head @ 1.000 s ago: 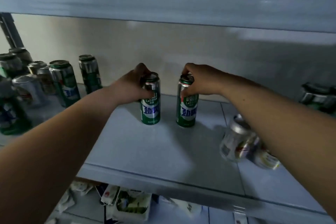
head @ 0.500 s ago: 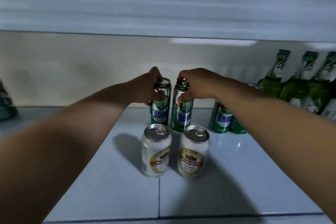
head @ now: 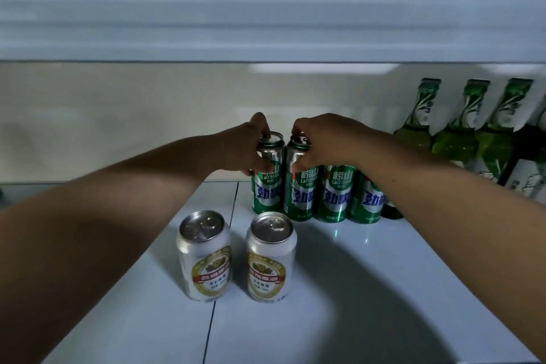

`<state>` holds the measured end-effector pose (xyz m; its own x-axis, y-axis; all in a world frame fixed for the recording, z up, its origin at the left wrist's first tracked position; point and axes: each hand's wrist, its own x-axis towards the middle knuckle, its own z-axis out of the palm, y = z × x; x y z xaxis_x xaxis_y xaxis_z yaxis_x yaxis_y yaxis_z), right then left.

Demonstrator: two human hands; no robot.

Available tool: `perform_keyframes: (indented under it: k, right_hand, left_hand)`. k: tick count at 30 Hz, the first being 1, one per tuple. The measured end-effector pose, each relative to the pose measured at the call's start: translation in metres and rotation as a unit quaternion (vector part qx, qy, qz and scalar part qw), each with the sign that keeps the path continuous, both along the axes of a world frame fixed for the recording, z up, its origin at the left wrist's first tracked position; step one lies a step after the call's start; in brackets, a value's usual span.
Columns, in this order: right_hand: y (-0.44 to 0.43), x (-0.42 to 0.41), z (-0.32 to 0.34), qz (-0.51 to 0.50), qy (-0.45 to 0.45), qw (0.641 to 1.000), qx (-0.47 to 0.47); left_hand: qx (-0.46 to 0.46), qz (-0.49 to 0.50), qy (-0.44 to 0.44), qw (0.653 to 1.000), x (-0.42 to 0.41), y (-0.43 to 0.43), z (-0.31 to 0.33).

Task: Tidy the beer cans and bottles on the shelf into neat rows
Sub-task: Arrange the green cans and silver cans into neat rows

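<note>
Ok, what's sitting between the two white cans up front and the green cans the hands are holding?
Nothing: in the head view only bare shelf separates the white cans from the green cans held by the left hand and right hand.

green cans [head: 317, 192] upright, rowed, bottles [head: 455, 139] right

Both arms outstretched; left hand [head: 246, 148], right hand [head: 322, 139] in fingertip grip (knuckles nearly touching)
</note>
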<state>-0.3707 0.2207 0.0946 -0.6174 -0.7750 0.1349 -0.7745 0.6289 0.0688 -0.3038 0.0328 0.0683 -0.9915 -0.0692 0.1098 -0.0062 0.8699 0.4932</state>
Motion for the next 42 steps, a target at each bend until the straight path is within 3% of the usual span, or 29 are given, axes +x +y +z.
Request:
perform_keyframes:
  k: [8,11,16,22,31,37,42]
  right_hand:
    - [-0.007,0.005,-0.002,-0.020,0.023,0.999,0.041]
    - [-0.019,0.019,0.000,0.003,0.052,0.998,0.032]
    - [-0.070,0.067,0.007,0.102,0.088,0.991,-0.015]
    - [-0.171,0.153,0.001,0.203,0.103,0.974,-0.006]
    - [-0.351,0.262,-0.010,0.273,0.090,0.956,0.051]
    - [-0.469,0.273,-0.018,0.247,0.003,0.969,0.011]
    - [-0.555,0.257,-0.010,0.230,-0.108,0.965,-0.063]
  left_hand:
    - [-0.068,0.008,0.031,0.997,0.017,-0.006,-0.006]
    - [-0.105,0.053,0.067,0.991,0.043,-0.017,0.000]
    - [-0.304,0.161,0.129,0.930,0.117,-0.064,-0.004]
    - [-0.365,0.232,0.133,0.892,0.216,-0.135,-0.027]
    - [-0.330,0.332,0.052,0.882,0.365,-0.263,-0.048]
    - [-0.198,0.386,0.121,0.893,0.415,-0.339,-0.048]
    - [-0.059,0.430,0.149,0.889,0.390,-0.392,-0.028]
